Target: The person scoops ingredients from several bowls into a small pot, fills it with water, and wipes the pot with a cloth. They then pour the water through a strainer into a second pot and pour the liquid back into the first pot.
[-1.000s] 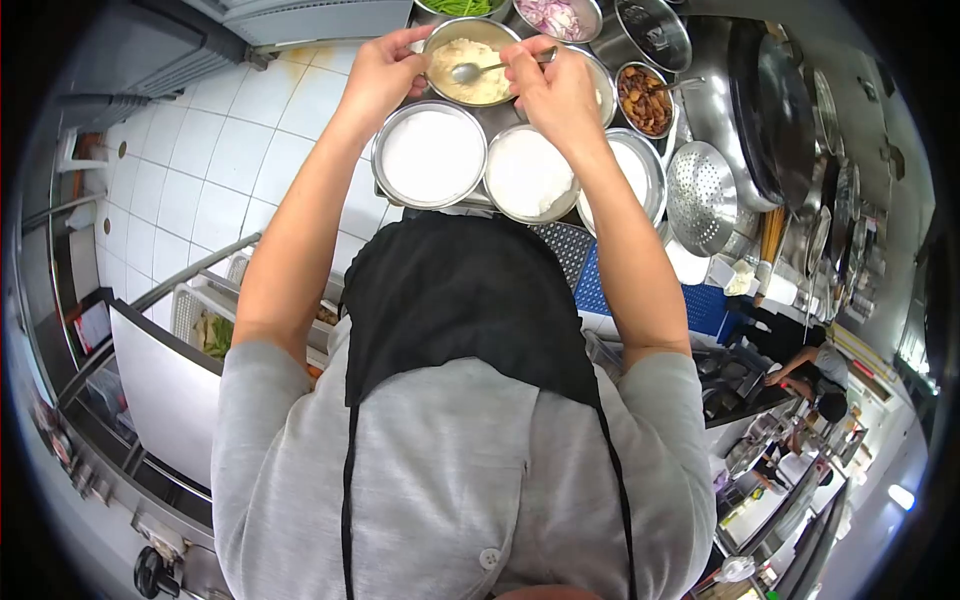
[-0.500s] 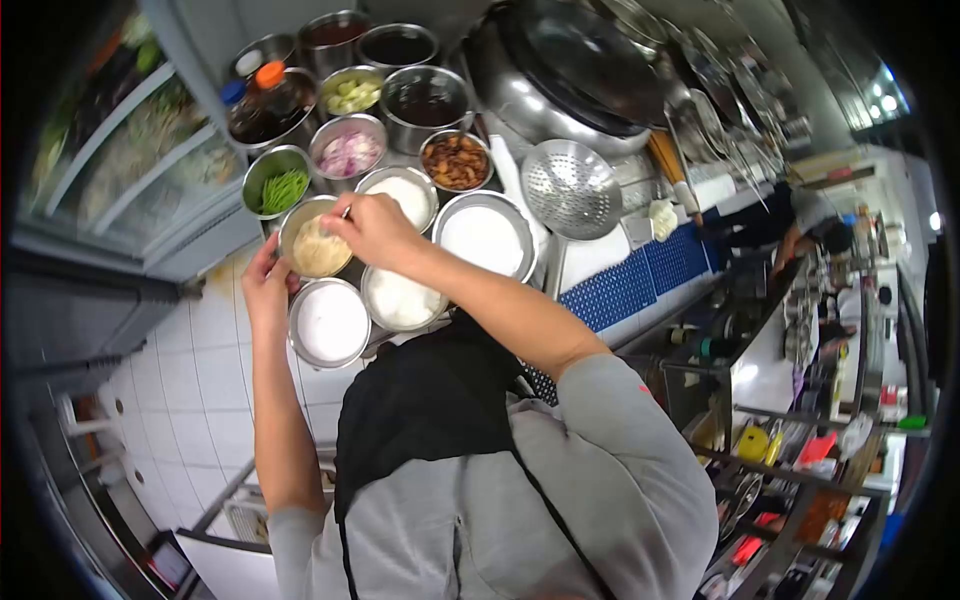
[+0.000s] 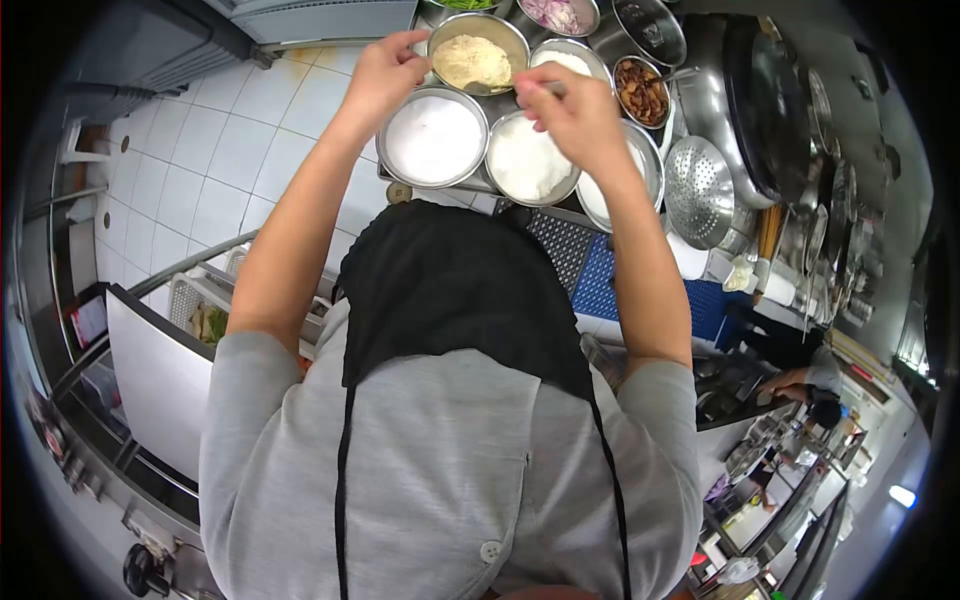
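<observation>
My left hand (image 3: 392, 72) is closed at the left rim of a round metal pot (image 3: 437, 38) that holds pale yellow powder (image 3: 472, 62). My right hand (image 3: 575, 112) grips a spoon, and its bowl (image 3: 488, 89) lies at the near edge of that powder. Under my right hand stands a metal bowl of white granules (image 3: 530, 158). To the left of it, a second bowl holds fine white powder (image 3: 433, 137). Another white-filled bowl (image 3: 650, 165) is partly hidden by my right forearm.
Pots of chopped red onion (image 3: 560, 12), cut green vegetable (image 3: 468, 3) and brown pieces (image 3: 640, 92) stand behind. A perforated skimmer (image 3: 700, 192) and a large steel pot (image 3: 715, 80) are on the right. Another person (image 3: 800, 375) works at far right.
My view has tilted and turned, so the pots appear higher and further right. My right hand has drawn back from over the yellow powder, showing the spoon's bowl. My left hand stays by the same pot.
</observation>
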### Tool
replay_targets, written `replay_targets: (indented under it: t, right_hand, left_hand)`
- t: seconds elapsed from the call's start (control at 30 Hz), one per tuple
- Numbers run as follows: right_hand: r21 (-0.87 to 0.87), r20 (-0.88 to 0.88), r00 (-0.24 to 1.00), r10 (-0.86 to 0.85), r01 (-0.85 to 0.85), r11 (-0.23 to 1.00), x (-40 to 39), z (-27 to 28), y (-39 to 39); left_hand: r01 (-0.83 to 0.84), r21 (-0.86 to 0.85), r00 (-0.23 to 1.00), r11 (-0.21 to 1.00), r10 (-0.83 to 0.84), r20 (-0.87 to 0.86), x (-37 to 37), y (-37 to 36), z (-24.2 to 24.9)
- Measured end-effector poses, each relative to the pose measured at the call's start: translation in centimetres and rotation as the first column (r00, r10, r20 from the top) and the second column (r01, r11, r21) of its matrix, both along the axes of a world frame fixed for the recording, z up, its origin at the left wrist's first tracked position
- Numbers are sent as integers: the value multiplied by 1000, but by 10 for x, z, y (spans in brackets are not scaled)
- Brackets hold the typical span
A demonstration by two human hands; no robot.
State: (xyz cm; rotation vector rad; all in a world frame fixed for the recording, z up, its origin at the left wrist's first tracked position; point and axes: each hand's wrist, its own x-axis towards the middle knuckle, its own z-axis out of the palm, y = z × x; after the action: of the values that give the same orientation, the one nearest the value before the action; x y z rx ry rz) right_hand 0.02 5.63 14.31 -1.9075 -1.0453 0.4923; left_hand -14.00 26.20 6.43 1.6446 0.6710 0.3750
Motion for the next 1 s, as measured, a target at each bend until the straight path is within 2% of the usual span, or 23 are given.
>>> replay_targets:
  t: [0.07,0.1,0.2,0.23,0.3,0.33,0.4,0.5,0.6,0.63,0.73,0.9,1.0]
  right_hand:
    - [-59,145,987,62,-54,997,-3,-6,8]
    - [-25,178,983,41,-37,999,-2,-3,12]
    - [-134,326,936,134,-95,986,-4,28,14]
    - [-223,342,922,179,-105,969,-5,39,15]
    - [-261,391,889,239,-141,955,2,28,18]
    - [-283,416,868,271,-159,946,6,19,18]
    - [-166,394,898,194,-138,976,9,11,17]
    - [-32,319,944,81,-75,997,18,17,6]
    - [-113,305,946,110,-79,990,12,24,5]
    - [-134,337,936,104,-61,989,13,8,6]
    - [29,129,991,-28,24,999,14,-17,1]
    - [49,247,969,-16,4,999,8,-13,-6]
    - [10,435,899,44,-54,998,7,-5,1]
  left_hand:
    - [28,126,999,992,-22,-49,1,-5,3]
    - [33,148,998,988,-23,-64,4,-4,-2]
    - [18,184,998,983,-8,-55,6,-4,0]
    - [2,166,998,986,8,-60,7,-3,1]
    - [-27,133,997,991,37,-70,12,-2,4]
    - [-31,173,996,984,46,-82,12,-2,3]
    - [-44,247,994,968,66,-85,17,0,0]
    - [-78,185,991,980,96,-91,18,0,-5]
    - [-99,147,992,984,110,-69,16,-2,-2]
    - [-65,173,995,983,78,-68,16,-3,3]
    - [-41,205,995,978,59,-85,15,1,-3]
    - [-37,108,997,993,45,-67,9,-6,4]
    - [-64,7,998,998,64,-5,12,-3,-3]
